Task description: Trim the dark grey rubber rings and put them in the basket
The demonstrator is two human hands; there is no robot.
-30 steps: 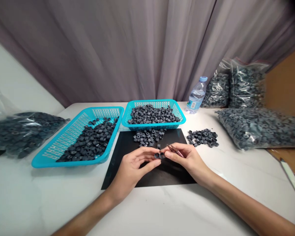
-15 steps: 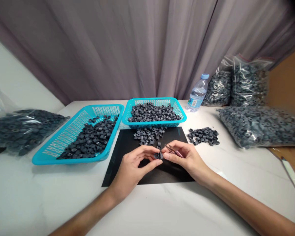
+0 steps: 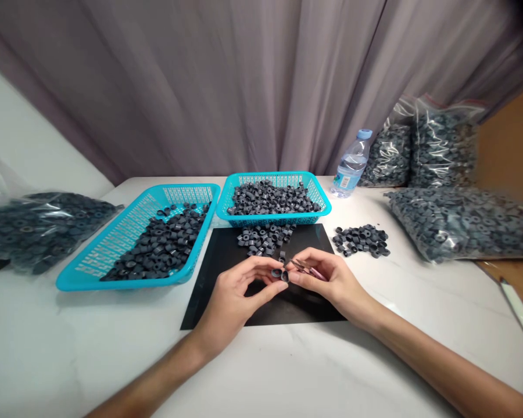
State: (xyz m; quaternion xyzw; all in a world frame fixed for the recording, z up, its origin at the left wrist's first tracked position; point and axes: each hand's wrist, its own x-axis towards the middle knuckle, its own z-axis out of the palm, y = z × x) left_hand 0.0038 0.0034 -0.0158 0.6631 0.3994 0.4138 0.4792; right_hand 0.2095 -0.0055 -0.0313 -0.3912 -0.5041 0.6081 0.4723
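Note:
My left hand [image 3: 235,296] pinches a small dark grey ring [image 3: 278,273] between thumb and forefinger, above a black mat [image 3: 209,290]. My right hand [image 3: 331,281] pinches a second grey ring [image 3: 285,276] right beside the first, and also carries thin pink-handled tweezers [image 3: 307,269] between its fingers. The two rings touch or nearly touch. A small pile of the same rings [image 3: 264,239] lies at the mat's far edge.
Two turquoise baskets hold grey rings: a large one [image 3: 113,255] at left, a smaller one [image 3: 318,191] behind the mat. Another loose ring pile [image 3: 361,240] lies right of the mat. Clear bags of rings sit at left [image 3: 35,226] and right [image 3: 462,223]. A water bottle [image 3: 350,165] stands behind.
Both hands stay together over the mat, turning the two rings slightly between the fingertips. The view has shifted a little; nothing else moved.

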